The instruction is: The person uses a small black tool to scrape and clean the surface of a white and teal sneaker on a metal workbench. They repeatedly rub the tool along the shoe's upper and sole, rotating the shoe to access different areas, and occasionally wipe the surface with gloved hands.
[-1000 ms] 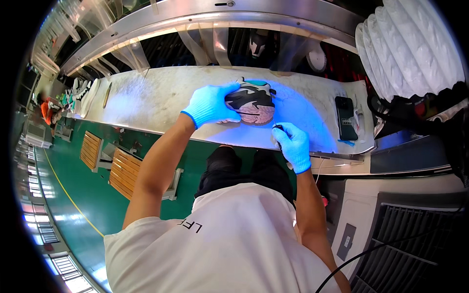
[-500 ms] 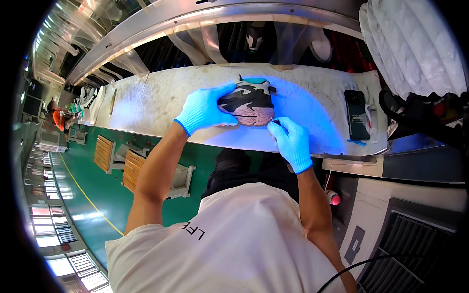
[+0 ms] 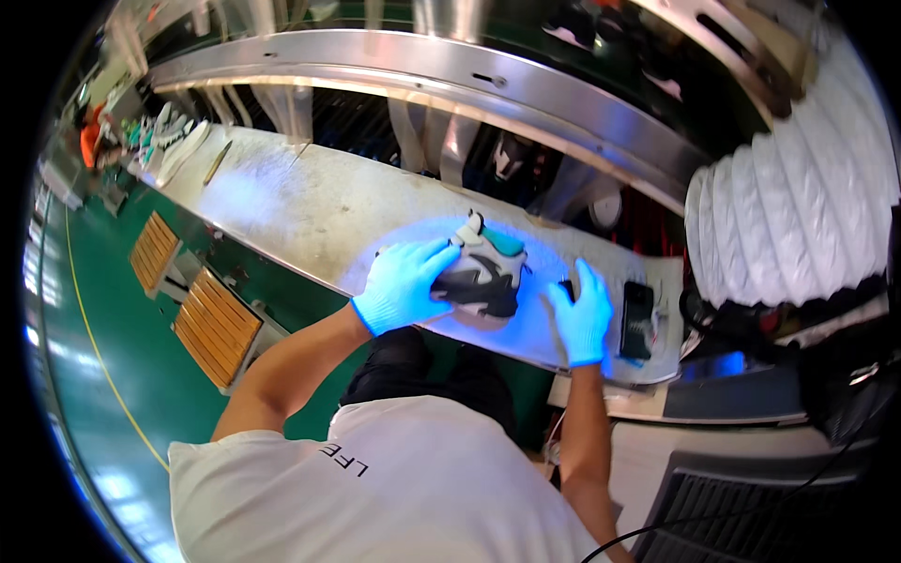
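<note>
Under bluish light on the worktable lies a shoe in grey, black and pale tones with a teal patch inside its opening. My left hand, in a knitted glove that looks blue, is closed around its left side, fingers on top and thumb near the lower edge. My right hand, gloved alike, is apart from the shoe on its right. A small dark tool shows between its thumb and fingers; most of it is hidden. Beside that hand lies a dark phone.
The narrow pale worktable runs off to the left, with a thin stick and several shoe parts on it. Behind it are a metal machine frame and clear strips. A white ribbed duct hangs at right. Slatted wooden tops stand at left.
My right hand has moved away from the shoe to the right. The shoe has been turned, so its pink part no longer shows. The view has tilted and swung.
</note>
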A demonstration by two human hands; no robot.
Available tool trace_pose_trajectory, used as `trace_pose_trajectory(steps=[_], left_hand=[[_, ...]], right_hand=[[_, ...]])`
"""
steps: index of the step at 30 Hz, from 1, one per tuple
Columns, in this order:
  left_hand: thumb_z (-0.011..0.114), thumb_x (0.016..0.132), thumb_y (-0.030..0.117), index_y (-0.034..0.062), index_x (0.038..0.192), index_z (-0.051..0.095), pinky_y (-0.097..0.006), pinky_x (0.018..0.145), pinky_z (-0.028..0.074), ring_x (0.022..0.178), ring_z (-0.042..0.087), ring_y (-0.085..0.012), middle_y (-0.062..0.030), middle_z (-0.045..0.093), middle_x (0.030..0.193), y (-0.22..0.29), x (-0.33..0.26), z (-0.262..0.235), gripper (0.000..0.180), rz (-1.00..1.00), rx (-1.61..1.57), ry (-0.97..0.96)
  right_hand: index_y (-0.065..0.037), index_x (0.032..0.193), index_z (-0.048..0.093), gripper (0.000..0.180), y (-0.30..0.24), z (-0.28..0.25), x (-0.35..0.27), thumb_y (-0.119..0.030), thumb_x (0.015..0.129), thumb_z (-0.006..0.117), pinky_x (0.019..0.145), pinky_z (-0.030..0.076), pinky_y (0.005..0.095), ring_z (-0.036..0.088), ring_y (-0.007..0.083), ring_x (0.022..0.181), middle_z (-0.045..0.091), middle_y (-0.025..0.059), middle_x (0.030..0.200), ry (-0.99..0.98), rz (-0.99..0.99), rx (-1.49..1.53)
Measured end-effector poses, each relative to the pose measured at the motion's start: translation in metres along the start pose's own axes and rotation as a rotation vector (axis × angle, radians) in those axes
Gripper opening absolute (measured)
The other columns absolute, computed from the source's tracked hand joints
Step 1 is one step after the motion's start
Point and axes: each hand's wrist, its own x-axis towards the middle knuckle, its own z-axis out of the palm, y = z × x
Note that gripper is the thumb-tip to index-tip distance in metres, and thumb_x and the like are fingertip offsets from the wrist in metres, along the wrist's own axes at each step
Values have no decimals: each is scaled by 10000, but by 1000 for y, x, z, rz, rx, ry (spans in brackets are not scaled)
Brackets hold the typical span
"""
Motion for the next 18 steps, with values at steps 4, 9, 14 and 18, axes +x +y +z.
trace_pose_trajectory(steps=[4,9,14,18], left_hand=[[998,654,424,87,1453,708,-534,1025,597,1242,743,-401,-162,722,1463,-34,-37,10,914,237,-58,222],[979,752,407,70,1514,639,-594,1145,548,1281,726,-428,-212,709,1454,-29,-25,-43,900,317,94,229],[961,804,334,63,1469,657,-570,1111,575,1318,692,-447,-219,689,1477,-16,-21,-42,779,175,-1,636],[900,840,320,65,1429,691,-527,1118,567,1305,693,-420,-197,697,1465,-38,-44,-5,675,-95,-169,214]], right_hand=[[2,1652,449,892,-95,27,-55,-120,868,854,1205,499,409,600,242,1406,622,111,1513,-352,281,1340],[-20,1639,475,764,-119,54,-61,-204,968,790,1241,495,630,545,391,1519,588,187,1604,-515,656,1899],[-19,1522,611,591,-117,-37,18,-182,980,782,1171,509,594,599,415,1424,630,228,1553,39,165,1587],[64,1449,636,507,-211,-131,153,-109,1002,803,1078,551,496,699,398,1226,716,262,1391,714,-455,764]])
